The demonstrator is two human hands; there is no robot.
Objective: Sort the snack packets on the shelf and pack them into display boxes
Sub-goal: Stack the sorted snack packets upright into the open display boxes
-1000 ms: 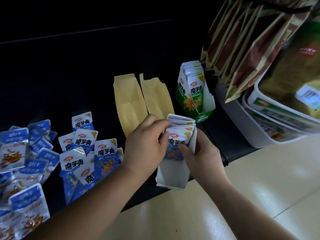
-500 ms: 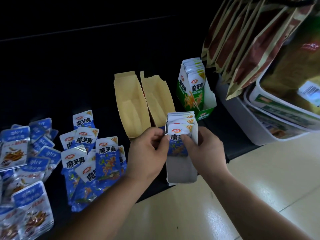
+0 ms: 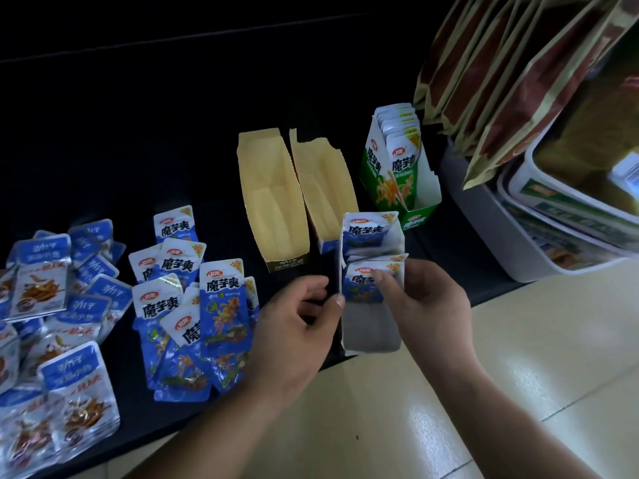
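— While the left hand hovers just left of the white display box, are its fingers holding anything?

— I can't tell; they're loosely curled, thumb tip at the box's edge. The right hand grips that box at the shelf's front edge, thumb pressing the front blue packet, other fingers hidden behind.

— And the boxes?

— On the left, loose blue packets lie heaped. Two tan cardboard boxes show bare insides; the white one holds blue packets upright; the green display box behind carries a row of green packets.

— Far right?

— Just brown bags and stacked tubs, cut off at the edge of view.
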